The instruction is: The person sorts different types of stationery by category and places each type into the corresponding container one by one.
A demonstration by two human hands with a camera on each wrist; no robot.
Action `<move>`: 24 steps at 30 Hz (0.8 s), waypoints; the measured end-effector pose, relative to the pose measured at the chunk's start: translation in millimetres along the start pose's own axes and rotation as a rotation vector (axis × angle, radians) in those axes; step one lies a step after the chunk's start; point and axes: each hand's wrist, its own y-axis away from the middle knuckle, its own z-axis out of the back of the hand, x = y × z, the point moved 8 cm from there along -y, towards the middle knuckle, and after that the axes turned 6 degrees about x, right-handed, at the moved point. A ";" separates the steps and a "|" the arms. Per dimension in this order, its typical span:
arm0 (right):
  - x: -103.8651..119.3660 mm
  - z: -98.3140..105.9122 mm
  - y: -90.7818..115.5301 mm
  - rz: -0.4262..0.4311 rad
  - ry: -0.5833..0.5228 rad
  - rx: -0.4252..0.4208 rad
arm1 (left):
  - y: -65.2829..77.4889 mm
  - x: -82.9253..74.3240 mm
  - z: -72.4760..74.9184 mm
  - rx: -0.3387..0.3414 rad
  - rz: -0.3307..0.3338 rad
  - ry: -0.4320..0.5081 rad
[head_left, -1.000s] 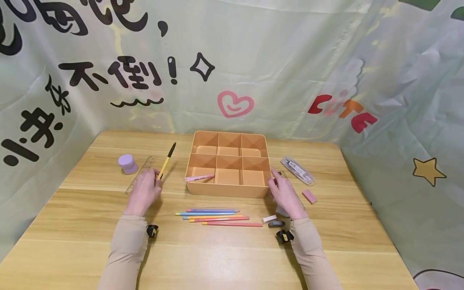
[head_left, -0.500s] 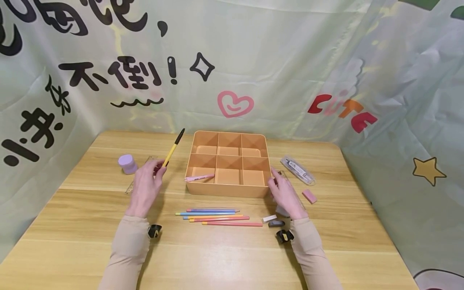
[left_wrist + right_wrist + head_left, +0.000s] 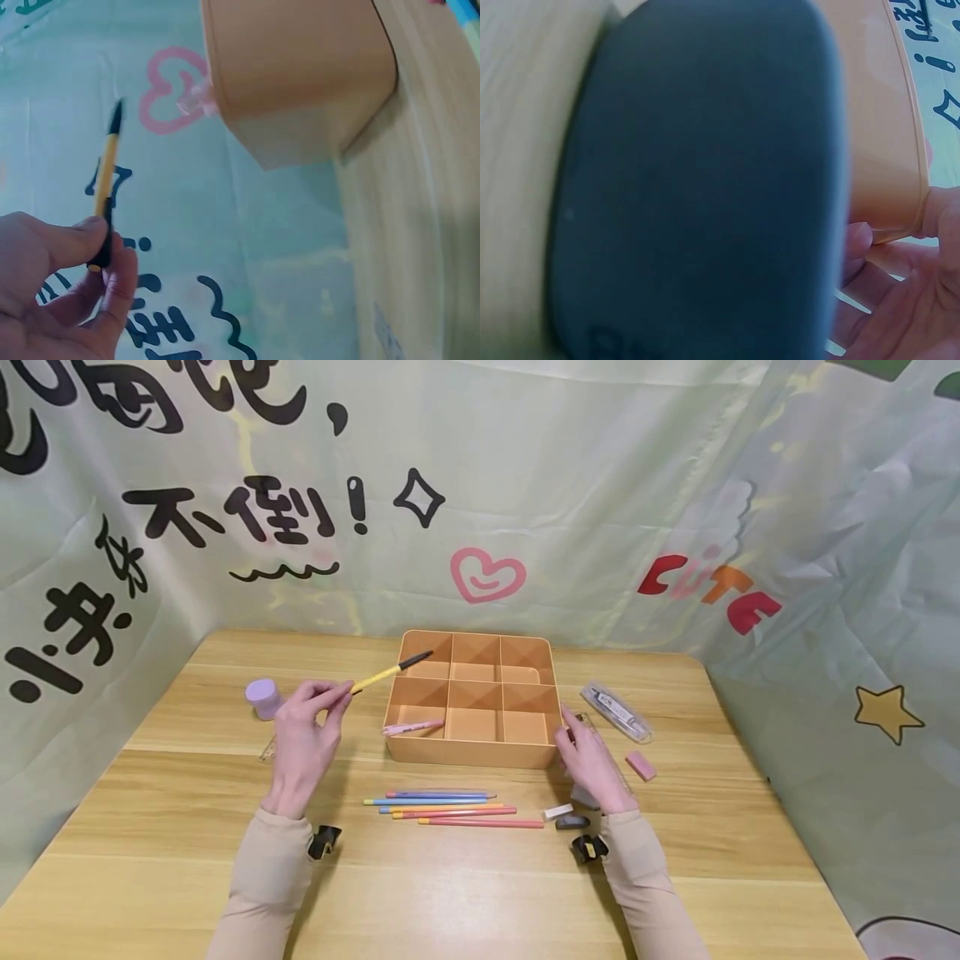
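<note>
My left hand [image 3: 307,731] pinches a yellow-and-black pen [image 3: 378,677] near one end, between thumb and fingers, raised above the table. The pen's black far end overlaps the back left compartment of a tan six-compartment organizer box [image 3: 472,753] in the head view. In the left wrist view the pen [image 3: 105,176] stands beside the box's outer wall [image 3: 300,60]. My right hand [image 3: 592,764] holds the box's front right corner, thumb at the front and fingers along the side. A pink pen [image 3: 412,727] lies across the front left compartment, its end over the rim.
Several pencils [image 3: 450,810] lie before the box, with a white eraser [image 3: 557,812] and a dark rounded object [image 3: 572,822] to their right. A clear case [image 3: 617,712] and pink eraser [image 3: 641,766] lie right. A purple jar [image 3: 263,698] and partly hidden ruler [image 3: 267,749] are left.
My left hand has lifted the yellow-and-black pen up and to the right, and the pen has tilted from steep to nearly level toward the box. My right hand has stayed at the corner.
</note>
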 end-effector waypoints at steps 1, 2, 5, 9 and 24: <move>0.2 0.0 0.0 0.001 0.001 -0.001 | 0.3 -2.3 -1.2 0.014 -0.002 -0.012; 0.3 0.1 -0.1 0.002 0.001 -0.001 | 0.8 -4.3 -2.6 0.027 -0.001 -0.023; 0.5 -0.1 0.0 0.000 -0.002 0.002 | 2.9 -8.8 -6.2 0.052 0.012 -0.045; 0.0 -0.3 0.3 -0.009 0.000 0.007 | 5.0 -12.4 -11.8 0.062 0.015 -0.046; -0.2 -0.8 0.7 -0.008 0.000 0.006 | 8.4 -13.1 -39.5 0.221 0.006 -0.006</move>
